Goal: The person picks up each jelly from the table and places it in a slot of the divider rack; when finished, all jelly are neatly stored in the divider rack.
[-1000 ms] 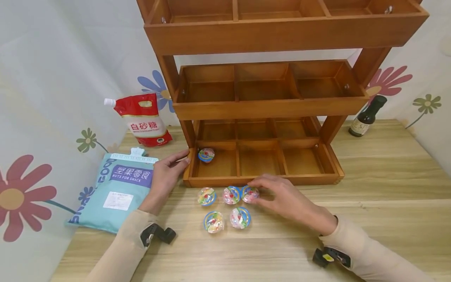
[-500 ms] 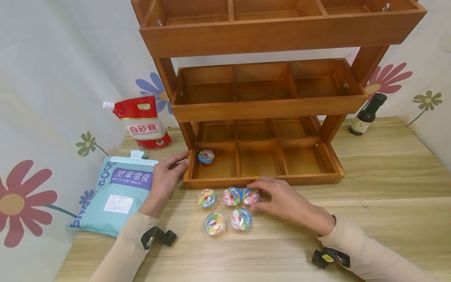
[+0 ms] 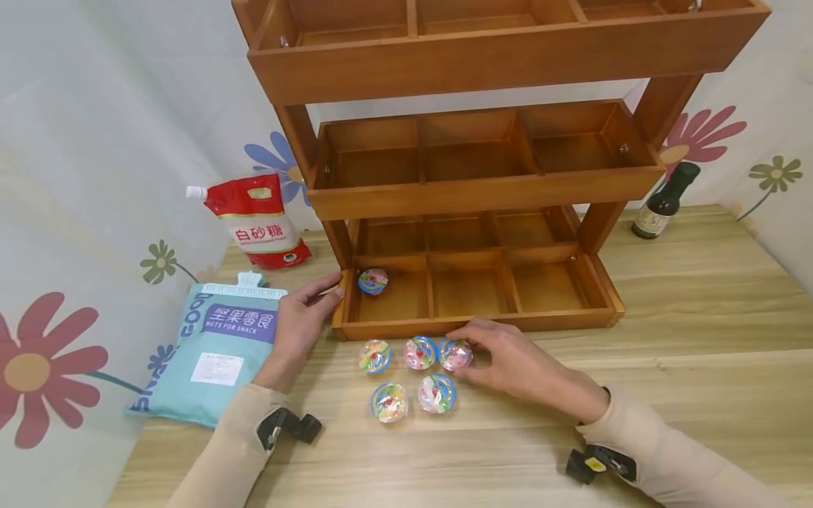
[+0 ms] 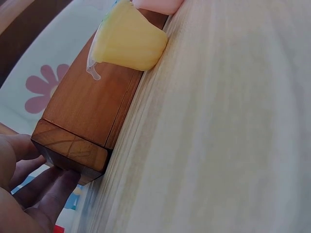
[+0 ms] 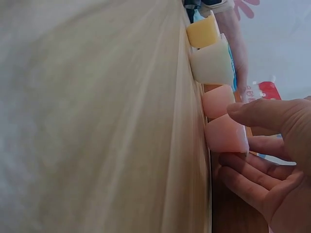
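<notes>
My right hand [image 3: 524, 363] has its thumb and fingers around a pink jelly cup [image 3: 454, 355] at the right end of the back row, in front of the wooden rack [image 3: 476, 326]. Beside it stand another pink jelly cup [image 3: 419, 353] and a yellow one [image 3: 375, 357]. Nearer me are a second yellow cup [image 3: 389, 403] and a pale cup [image 3: 437, 393]. One more jelly cup [image 3: 372, 281] lies in the rack's bottom left compartment. My left hand [image 3: 300, 321] rests its fingertips against the outer left side of the bottom tray.
Above rise further rack tiers [image 3: 489, 192] divided into compartments. To the left are a red-and-white sugar pouch [image 3: 263, 222] and a teal nut snack bag [image 3: 222, 353] with a clip. A dark bottle [image 3: 663, 201] stands at the right rear.
Almost nothing moves: both hands keep their places at the tray and the pink jelly cup, while the head view shifts slightly.
</notes>
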Motion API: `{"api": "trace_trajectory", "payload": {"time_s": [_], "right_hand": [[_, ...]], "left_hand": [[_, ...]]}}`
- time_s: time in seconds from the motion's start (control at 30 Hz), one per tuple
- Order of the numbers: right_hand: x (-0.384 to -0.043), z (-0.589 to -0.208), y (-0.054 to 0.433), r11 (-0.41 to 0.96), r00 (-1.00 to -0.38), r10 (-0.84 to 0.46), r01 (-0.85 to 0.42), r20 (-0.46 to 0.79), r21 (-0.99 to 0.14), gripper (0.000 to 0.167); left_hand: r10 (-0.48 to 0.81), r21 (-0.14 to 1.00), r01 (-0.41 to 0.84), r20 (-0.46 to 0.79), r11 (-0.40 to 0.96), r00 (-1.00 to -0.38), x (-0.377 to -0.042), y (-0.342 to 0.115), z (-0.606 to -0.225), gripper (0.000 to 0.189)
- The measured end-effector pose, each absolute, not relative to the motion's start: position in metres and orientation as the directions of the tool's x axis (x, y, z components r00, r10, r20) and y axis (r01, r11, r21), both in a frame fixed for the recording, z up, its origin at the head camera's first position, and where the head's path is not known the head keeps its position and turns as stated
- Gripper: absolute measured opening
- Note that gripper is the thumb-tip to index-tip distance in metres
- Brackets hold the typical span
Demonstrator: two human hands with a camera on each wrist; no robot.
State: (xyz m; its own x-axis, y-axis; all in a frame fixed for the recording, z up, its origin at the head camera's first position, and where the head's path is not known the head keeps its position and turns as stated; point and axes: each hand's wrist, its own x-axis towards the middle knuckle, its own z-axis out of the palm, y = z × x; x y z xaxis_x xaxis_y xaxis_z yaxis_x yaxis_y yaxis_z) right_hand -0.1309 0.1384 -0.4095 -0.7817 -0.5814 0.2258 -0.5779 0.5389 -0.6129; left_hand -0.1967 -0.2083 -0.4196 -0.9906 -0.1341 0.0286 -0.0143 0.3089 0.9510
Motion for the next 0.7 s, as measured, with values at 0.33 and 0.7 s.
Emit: {"api": "trace_trajectory", "payload": {"time_s": [0.33,0.7], "right_hand": [[-0.129,-0.396,0.138,0.518,-0.741,-0.616,-0.637,0.268,-0.571,0.049],[-0.138,-0.374,0.125,0.410,-0.706,-0.601,-0.674,0.374,-0.614,0.047]], "left_hand": [[-0.136,0.950,-0.022,0.022,0.312,-0.990,-0.198,-0.208,-0.421,0.036],[-0.137,0.949,-0.020,0.024,0.314,-0.990,-0.199,-0.209,-0.421,0.037]]}}
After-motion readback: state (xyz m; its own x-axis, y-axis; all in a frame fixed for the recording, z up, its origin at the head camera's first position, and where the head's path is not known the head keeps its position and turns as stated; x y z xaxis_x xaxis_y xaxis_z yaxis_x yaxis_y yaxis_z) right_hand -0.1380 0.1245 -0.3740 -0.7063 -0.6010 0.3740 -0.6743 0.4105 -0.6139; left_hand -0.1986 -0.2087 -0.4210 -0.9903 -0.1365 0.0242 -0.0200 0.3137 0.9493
